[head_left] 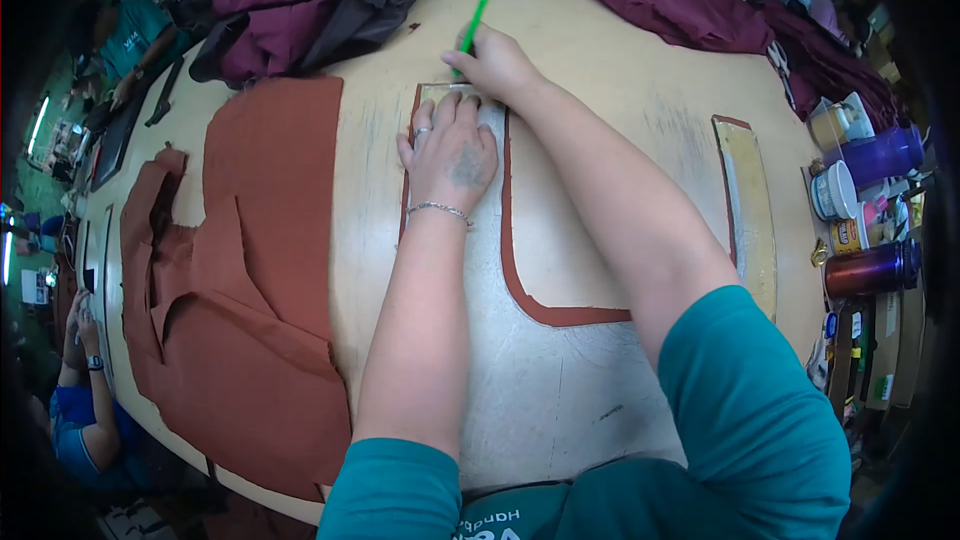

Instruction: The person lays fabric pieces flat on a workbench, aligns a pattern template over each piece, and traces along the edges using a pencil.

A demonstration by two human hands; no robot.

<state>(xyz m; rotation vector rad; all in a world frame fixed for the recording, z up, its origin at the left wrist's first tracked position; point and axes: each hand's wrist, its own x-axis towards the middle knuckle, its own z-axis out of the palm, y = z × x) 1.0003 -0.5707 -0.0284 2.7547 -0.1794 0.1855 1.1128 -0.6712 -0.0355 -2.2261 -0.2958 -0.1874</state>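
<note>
The fingers of the right hand [497,65] pinch a thin green pencil [486,0] with a black band near its top. The left hand [452,155] lies flat, fingers a bit spread, on a big, shiny grey sheet [540,400]. Red-brown cloth [580,316] peeks out along its curvy edge, on the tan table [600,40].

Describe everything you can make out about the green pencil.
The green pencil is slim, straight and bright green, with a dark band near its upper end; its material is unclear. It is gripped low in the right hand, thumb and fingers around it, and slants, its upper end tipped away from the person. Its lower end is by the far edge of the pale sheet; whether it touches anything is unclear.
</note>
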